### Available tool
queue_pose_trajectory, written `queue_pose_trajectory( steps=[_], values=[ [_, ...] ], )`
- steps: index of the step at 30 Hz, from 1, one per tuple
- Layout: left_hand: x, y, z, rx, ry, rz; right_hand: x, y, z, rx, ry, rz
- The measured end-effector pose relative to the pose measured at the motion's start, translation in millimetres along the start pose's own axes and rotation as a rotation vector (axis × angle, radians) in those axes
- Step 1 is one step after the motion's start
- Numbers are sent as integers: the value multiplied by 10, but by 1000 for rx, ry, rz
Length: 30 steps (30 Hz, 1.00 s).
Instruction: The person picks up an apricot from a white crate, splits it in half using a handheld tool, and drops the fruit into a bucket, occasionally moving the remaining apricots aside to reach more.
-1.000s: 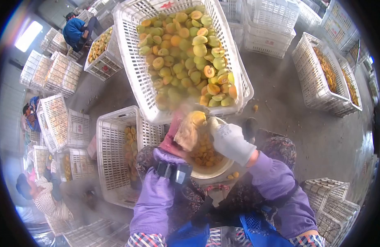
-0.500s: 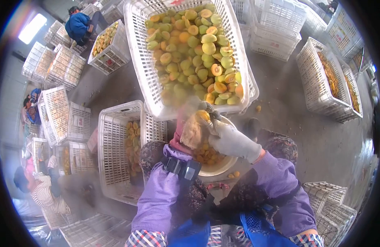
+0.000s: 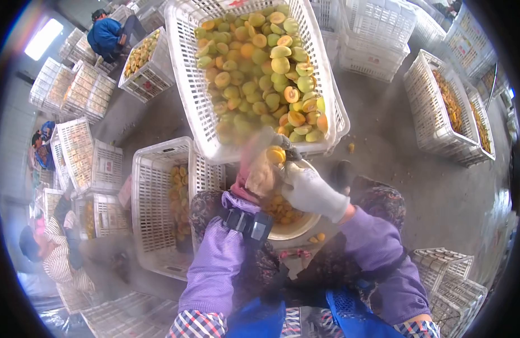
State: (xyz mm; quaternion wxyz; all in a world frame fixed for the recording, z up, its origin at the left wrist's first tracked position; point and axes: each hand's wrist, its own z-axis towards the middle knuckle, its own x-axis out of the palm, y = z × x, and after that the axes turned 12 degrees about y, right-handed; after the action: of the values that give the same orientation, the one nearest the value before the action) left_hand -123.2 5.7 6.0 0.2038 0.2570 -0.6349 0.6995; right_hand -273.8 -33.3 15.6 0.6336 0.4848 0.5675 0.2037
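Note:
My left hand (image 3: 262, 169), in a worn, stained glove, is closed around a yellow-orange fruit piece (image 3: 275, 155) above a pale round basin (image 3: 308, 226). Close against it, my right hand (image 3: 310, 188), in a whitish glove, has its fingers bent together at the fruit; what they pinch is too small to make out. Several orange fruit pieces (image 3: 283, 211) lie in the basin between my knees. Just beyond my hands, a white crate (image 3: 186, 96) holds many green and orange halved fruits (image 3: 254, 84). Blur covers part of my left hand.
At my left, a white crate (image 3: 153, 225) has fruit inside. More fruit crates stand at the right (image 3: 426, 121) and upper left (image 3: 139, 84). A person in blue (image 3: 106, 36) crouches at upper left; another in stripes (image 3: 63, 253) sits at lower left. Fruit pieces (image 3: 317, 238) lie beside the basin.
My right hand has shifted slightly left and down, and the fruit in my left hand now shows a flatter, rounder face. The whole view has moved a little.

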Motion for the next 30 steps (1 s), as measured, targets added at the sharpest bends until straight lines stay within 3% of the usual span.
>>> queue_pose_trajectory(
  steps=[2, 4, 10, 18, 22, 27, 29, 30],
  values=[
    [-117, 62, -31, -7, -113, 140, 183, -142, 7, -99, -206, -290],
    [-190, 41, -154, -22, -203, 48, 225, -176, 7, -145, -212, -341],
    [-137, -10, -763, 245, -86, 388, 291, -233, 48, -215, -96, -471],
    [35, -203, -778, 150, -210, 381, 23, 134, -152, -348, -107, -348],
    [88, -499, -625, 60, -369, 154, -146, 174, -260, -246, 21, -408],
    [-164, -1115, -865, 296, -391, -322, -146, 86, -375, -40, 23, -573],
    [-553, -1321, -1101, 291, -450, -168, -135, 22, -448, 24, 62, -570],
    [-864, -1365, -1224, 208, -523, 51, -141, 35, -474, 22, 66, -554]
  ],
)
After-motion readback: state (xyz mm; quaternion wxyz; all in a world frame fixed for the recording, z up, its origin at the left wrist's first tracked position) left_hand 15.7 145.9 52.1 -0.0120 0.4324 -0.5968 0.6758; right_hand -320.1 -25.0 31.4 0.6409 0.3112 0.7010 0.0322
